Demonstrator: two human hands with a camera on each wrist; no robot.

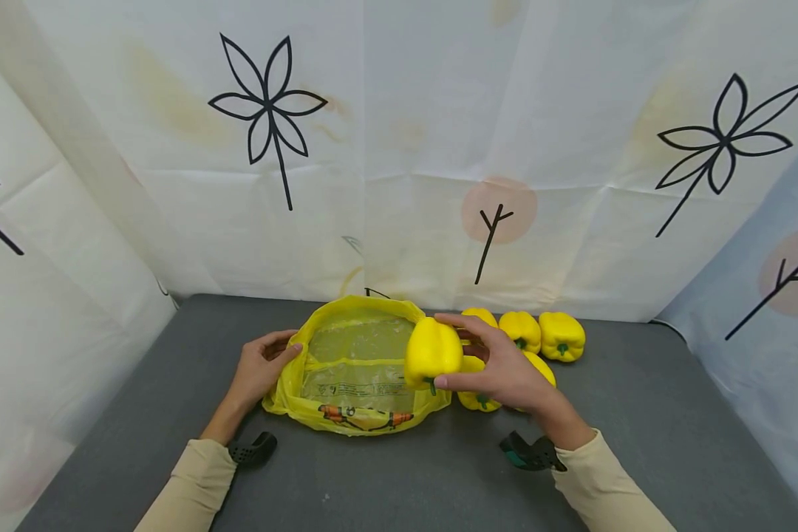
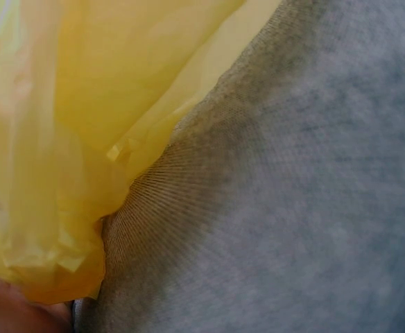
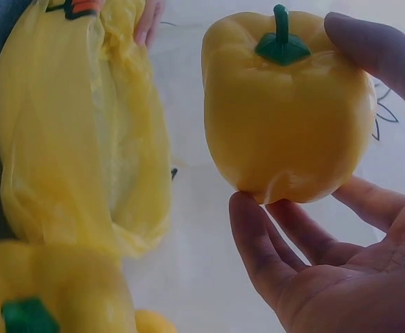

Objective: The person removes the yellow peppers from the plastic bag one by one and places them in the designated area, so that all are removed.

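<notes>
A yellow bell pepper [image 1: 434,353] with a green stem is held in my right hand [image 1: 502,366], over the right rim of a yellow plastic bag. In the right wrist view the thumb is at the top of this pepper [image 3: 289,111] and the fingertips support its bottom. The bag [image 1: 366,424] stands on the table with its mouth spread wide; no pepper shows inside. At its left rim my left hand [image 1: 259,369] pinches the plastic between thumb and fingers. In the left wrist view the bag [image 2: 64,159] hides most of that hand.
Several more yellow peppers [image 1: 561,337] are grouped on the dark grey table [image 1: 372,488] to the right of the bag, partly behind my right hand. A white fabric backdrop [image 1: 406,148] with plant drawings rises behind the table and at both sides.
</notes>
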